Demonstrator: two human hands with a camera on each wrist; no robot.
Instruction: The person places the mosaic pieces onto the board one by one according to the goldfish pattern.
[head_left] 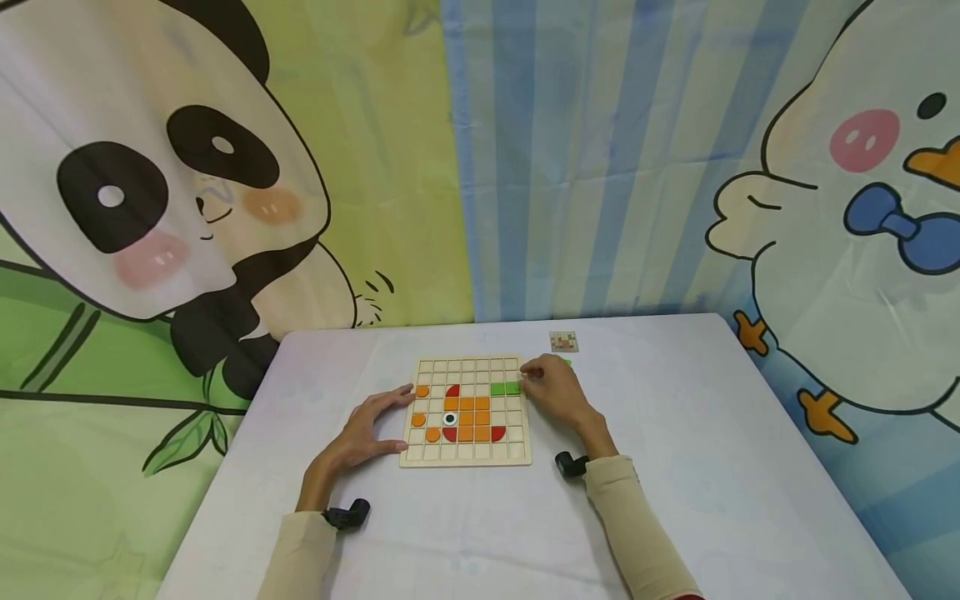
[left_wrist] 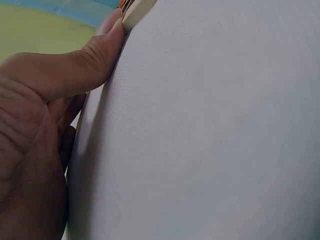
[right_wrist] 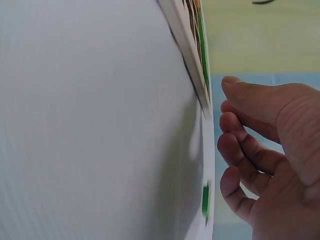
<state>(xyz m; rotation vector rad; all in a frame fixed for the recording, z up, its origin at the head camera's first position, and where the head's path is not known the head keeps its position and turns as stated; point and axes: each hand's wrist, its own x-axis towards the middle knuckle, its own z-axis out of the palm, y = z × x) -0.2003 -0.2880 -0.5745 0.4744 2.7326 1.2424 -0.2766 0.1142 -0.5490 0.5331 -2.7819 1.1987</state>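
A wooden grid board (head_left: 465, 459) lies on the table, carrying orange square tiles (head_left: 467, 419), red quarter-round tiles (head_left: 498, 433), orange discs (head_left: 418, 419), a round eye tile (head_left: 450, 419) and two green tiles (head_left: 498, 388). My left hand (head_left: 366, 432) spreads along the board's left side; in the left wrist view its thumb (left_wrist: 70, 72) touches the board's edge (left_wrist: 137, 14). Near the upper right corner, my right hand (head_left: 558, 390) hovers with bent fingers, thumb close to the index finger. The right wrist view shows no piece between those fingers (right_wrist: 231, 148).
A small picture card (head_left: 563, 342) lies beyond the board. Partly behind the right hand, a green piece (head_left: 567, 362) rests on the white table (head_left: 675, 417). Printed curtains (head_left: 585, 167) hang behind the table's far edge.
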